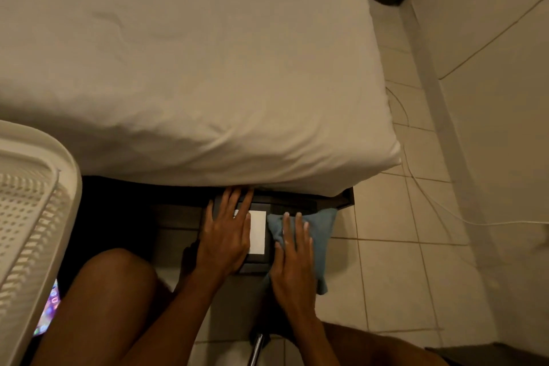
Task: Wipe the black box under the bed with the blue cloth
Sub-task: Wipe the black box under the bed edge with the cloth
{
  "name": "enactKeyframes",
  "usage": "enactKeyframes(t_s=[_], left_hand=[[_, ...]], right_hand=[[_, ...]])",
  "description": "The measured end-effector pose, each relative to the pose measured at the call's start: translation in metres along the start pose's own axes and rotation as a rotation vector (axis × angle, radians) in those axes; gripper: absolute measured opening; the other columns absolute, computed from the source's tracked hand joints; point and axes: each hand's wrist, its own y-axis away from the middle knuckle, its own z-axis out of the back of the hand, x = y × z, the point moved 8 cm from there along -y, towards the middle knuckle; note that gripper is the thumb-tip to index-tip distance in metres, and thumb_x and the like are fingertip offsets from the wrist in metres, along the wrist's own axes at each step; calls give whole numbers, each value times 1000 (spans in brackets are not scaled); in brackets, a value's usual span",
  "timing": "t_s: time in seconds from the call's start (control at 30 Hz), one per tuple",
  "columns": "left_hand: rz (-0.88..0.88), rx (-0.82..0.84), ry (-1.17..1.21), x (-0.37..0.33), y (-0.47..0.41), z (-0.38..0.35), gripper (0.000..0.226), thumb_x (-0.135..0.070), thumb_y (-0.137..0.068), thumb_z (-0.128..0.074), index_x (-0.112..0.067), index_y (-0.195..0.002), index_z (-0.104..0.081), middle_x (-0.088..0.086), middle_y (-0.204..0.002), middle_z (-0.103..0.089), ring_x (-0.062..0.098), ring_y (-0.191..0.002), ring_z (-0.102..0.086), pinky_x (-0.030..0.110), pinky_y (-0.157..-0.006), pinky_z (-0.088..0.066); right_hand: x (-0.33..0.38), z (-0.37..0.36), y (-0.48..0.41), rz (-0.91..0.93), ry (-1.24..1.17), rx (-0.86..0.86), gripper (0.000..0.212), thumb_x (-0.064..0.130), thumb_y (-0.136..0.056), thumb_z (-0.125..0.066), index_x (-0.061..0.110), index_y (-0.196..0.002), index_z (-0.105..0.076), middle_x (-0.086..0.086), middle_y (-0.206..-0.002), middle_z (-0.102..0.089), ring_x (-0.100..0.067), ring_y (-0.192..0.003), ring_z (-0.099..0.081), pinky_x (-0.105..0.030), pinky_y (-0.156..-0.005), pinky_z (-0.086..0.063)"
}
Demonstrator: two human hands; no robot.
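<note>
Black box [261, 258] on tiled floor [386, 276], far end tucked under mattress edge [267, 169]. Left hand [225, 235] flat, fingers spread, on box lid. Right hand [292, 264] presses blue cloth [319, 232] flat over box's right edge. Bare tiles right; white basket [32, 217] left, contents unseen.

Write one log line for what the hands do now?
left hand: flat on box | right hand: pressing cloth on box | bed: above

Blue cloth [318, 235], black box [261, 261], white label [258, 232]

cloth [319, 235]: soft blue fabric, matt
box [261, 260]: black, smooth
basket [32, 211]: white perforated plastic
floor [386, 261]: glossy tiles
</note>
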Motion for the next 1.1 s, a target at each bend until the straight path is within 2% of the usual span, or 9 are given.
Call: enactKeyframes(t_s=[0.17,0.3,0.43,0.57,0.67,0.77,0.9,1.0,1.1], left_hand=[[-12,-17,-30,0,-2,-1,55,-30,-101,-31,-26,-156,-26,3,-159,-33,22,-149,-27,51,-118,-28],[-15,-7,-17,-2,0,0,56,-29,-101,-33,-26,-156,-24,3,-160,-30,22,-150,-25,51,-118,-28],[-23,-3,-29,-5,-2,3,56,-27,-101,-37,-25,-156,-25,2,-160,-31,22,-150,-26,52,-116,-29],[-11,29,-27,-3,-1,3,55,-29,-101,-32,-26,-156,-25,1,-161,-30,21,-150,-25,51,-117,-28],[-20,29,-23,-5,-2,2,56,-29,-101,-33,-26,-156,-25,1,-161,-30,22,-149,-26,52,-117,-28],[-14,14,-37,-2,-4,0,55,-29,-100,-32,-26,-155,-26,1,-160,-31,22,-149,-27,52,-117,-29],[-19,18,-21,-2,-2,-2,56,-29,-100,-30,-25,-156,-25,1,-161,-30,21,-150,-25,53,-117,-28],[-13,12,-14,-4,-4,-1,55,-29,-100,-32,-26,-155,-28,1,-160,-32,21,-150,-26,52,-117,-28],[-13,17,-11,-2,-3,0,56,-29,-100,-31,-25,-155,-26,1,-161,-30,20,-151,-24,52,-118,-27]], right_hand=[[-35,1,-49,-387,-14,-78,55,42,-99,-20,20,-149,-26,-8,-160,-20,-24,-149,-8,-47,-120,-11],[-14,-1,-16,-21,61,-21,53,42,-103,-23,25,-152,-16,-8,-158,-21,-26,-145,-17,-46,-116,-16],[-45,11,-28,-382,-78,-143,50,34,-104,-31,27,-151,-19,-7,-159,-25,-26,-147,-16,-54,-116,-24],[-8,6,4,-77,8,-74,53,35,-99,-29,18,-149,-29,-7,-157,-23,-19,-146,-10,-46,-118,-12],[-28,10,-12,-222,-113,-104,60,41,-97,-25,12,-149,-30,-14,-158,-24,-21,-146,-10,-40,-120,-7],[-19,4,-41,-351,-84,-135,48,38,-101,-21,22,-146,-26,-10,-157,-23,-22,-147,-12,-49,-119,-17],[15,-1,-9,49,-66,12,57,52,-101,-17,22,-148,-27,-14,-153,-26,-27,-145,-18,-48,-117,-15],[-7,10,-32,-137,-65,-133,65,53,-101,-15,8,-145,-33,-20,-151,-35,-36,-143,-25,-59,-114,-22],[-1,-15,-37,-191,-62,-40,51,35,-102,-29,20,-149,-20,-5,-159,-20,-24,-148,-9,-49,-120,-10]])
